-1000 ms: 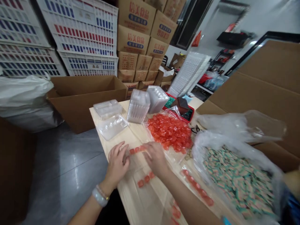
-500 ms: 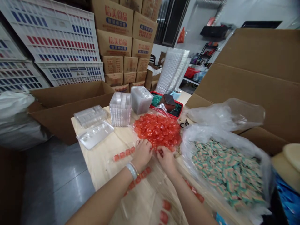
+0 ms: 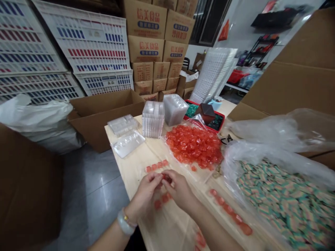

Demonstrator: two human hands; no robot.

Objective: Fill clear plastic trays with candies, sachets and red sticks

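My left hand point(image 3: 147, 190) and my right hand point(image 3: 180, 188) meet low over the table, fingers pinched together around red translucent cubes point(image 3: 164, 177); how many are held is hidden by the fingers. Beyond them lies a big heap of red translucent cubes point(image 3: 193, 144) on clear plastic film, with one loose cube point(image 3: 193, 168) at its near edge. A short row of red cubes point(image 3: 157, 166) sits just past my left hand. Another row point(image 3: 231, 212) runs to the right of my right forearm, and more cubes show blurred below my hands.
Clear plastic trays stand in two stacks point(image 3: 153, 120) at the back, with flatter trays point(image 3: 128, 143) at the left edge. A bag of striped green-and-pink pieces point(image 3: 285, 202) fills the right side. A red tray point(image 3: 222, 123) holds green pieces and a dark box. Cartons point(image 3: 149, 21) rise behind.
Both hands have drawn back from the red heap toward me and come together, carrying red cubes. The view has swung left, so the scene sits further right.
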